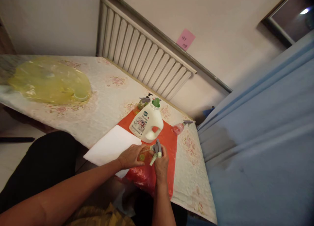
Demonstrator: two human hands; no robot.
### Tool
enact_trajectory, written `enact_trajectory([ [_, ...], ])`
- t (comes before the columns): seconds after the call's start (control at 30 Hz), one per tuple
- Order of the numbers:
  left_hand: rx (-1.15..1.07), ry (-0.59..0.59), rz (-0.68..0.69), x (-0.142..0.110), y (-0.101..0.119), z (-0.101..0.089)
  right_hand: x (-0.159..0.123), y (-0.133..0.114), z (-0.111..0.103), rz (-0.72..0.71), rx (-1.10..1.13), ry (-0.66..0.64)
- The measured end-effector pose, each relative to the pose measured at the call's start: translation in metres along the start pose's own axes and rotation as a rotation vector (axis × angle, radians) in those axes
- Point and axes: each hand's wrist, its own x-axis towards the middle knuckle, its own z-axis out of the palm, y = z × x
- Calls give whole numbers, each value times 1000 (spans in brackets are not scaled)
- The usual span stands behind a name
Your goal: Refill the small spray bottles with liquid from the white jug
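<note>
In front of me, both hands are closed around a clear spray bottle (147, 154) with a grey and cream trigger head, its trigger pointing down toward me. My left hand (131, 156) grips the bottle's body, which has a small greenish mark. My right hand (162, 162) wraps the trigger head at the neck; some of its fingers are hidden behind it. Just beyond stands a cream detergent jug (147, 121) with its cap off and a green spout showing. Beneath these lies a red plastic sheet or bag (169, 144), partly covered by a folded white cloth or paper (111, 144) on the left.
Behind the jug are a grey-headed spray bottle (141, 105) and a black pump top (149, 95). A pink spray bottle (178, 129) stands right. A yellow plastic bag (51, 82) lies far left on the floral tablecloth (105, 95). A radiator (142, 52) and blue curtain (255, 128) border the table.
</note>
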Motion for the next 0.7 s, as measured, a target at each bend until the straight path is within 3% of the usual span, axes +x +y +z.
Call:
enact_trajectory([
  [0.33, -7, -11, 0, 0, 0, -2, -3, -3, 0, -36, -52, -4],
  [0.7, -14, 9, 8, -1, -1, 0, -8, -2, 0, 9, 36, -56],
])
